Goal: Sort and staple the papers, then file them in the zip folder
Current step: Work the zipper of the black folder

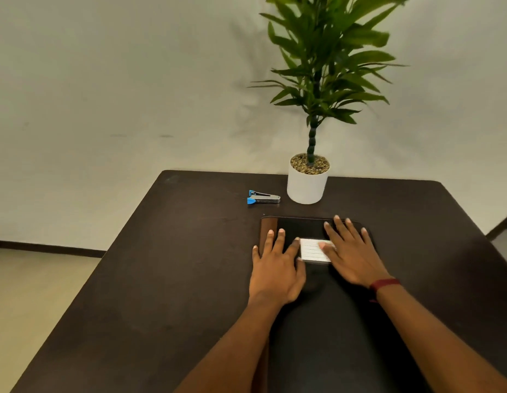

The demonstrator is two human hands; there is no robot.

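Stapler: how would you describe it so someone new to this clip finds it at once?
On the dark table, look to the far edge where the white plant pot stands. Just left of the pot lies the stapler, the only small blue-and-silver thing there.

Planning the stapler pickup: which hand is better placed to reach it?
Probably left. The stapler lies beyond the folder, straight ahead of the left hand. The right hand rests flat further right and would have to cross over.
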